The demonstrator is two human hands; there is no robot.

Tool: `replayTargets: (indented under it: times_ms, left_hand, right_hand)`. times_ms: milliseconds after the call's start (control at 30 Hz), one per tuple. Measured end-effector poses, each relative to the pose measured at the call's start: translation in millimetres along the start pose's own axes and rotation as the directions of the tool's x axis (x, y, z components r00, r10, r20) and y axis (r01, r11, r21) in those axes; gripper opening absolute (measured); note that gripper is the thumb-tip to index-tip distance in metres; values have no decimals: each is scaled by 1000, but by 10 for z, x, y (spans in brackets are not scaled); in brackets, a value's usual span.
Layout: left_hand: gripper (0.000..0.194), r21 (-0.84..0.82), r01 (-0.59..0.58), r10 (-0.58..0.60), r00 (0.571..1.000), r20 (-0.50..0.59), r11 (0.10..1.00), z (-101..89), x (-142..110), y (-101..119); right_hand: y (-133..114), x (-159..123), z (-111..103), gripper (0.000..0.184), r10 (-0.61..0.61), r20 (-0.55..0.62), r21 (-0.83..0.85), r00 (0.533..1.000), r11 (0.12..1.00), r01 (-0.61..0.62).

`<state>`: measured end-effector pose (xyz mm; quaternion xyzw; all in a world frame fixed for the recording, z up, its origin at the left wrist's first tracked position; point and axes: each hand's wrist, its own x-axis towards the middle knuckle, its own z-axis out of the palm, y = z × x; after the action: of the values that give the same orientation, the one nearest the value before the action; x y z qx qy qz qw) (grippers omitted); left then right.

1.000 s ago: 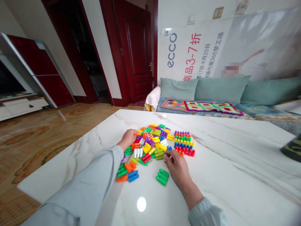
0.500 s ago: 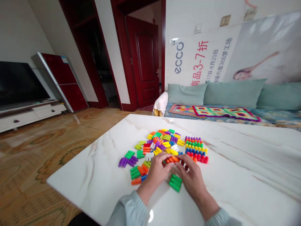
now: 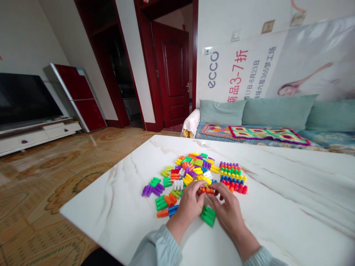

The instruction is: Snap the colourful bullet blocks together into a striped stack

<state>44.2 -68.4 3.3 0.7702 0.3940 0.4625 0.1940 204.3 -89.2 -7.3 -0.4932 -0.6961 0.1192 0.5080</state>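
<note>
Between my fingertips is an orange toy block (image 3: pixel 207 190) with a row of rounded ends facing me. My left hand (image 3: pixel 191 201) pinches it from the left, my right hand (image 3: pixel 226 203) from the right. Just below my fingers lies a green block (image 3: pixel 208 215) on the table. Behind and left of my hands spreads a loose pile of coloured blocks, with a white block (image 3: pixel 178 184) and a purple block (image 3: pixel 148 190) among them. Behind my right hand stand joined rows of blocks (image 3: pixel 232 172) in purple, orange, green, yellow, blue and red.
The white marbled table (image 3: pixel 116 207) carries everything; its left edge drops to the tiled floor (image 3: pixel 41 207). A sofa (image 3: pixel 219 127) with green cushions stands past the far edge. Farther left are a television (image 3: pixel 27 99), a red fridge (image 3: pixel 74 96) and a door (image 3: pixel 174 74).
The orange block has turned between my fingers, so its rounded ends now face me in a row. Both hands keep hold of it; the whole view has shifted slightly.
</note>
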Motion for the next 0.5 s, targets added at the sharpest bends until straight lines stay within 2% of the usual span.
replayTargets:
  times_ms: [300, 500]
  left_hand:
    - [34, 12, -58, 58, 998, -2, 998, 17, 7, -20]
    - [29, 77, -117, 118, 993, -10, 990, 33, 41, -60]
  right_hand:
    - [14, -10, 21, 21, 12, 3, 73, 1000, 997, -12]
    - [33, -22, 53, 21, 135, -86, 80, 987, 989, -128]
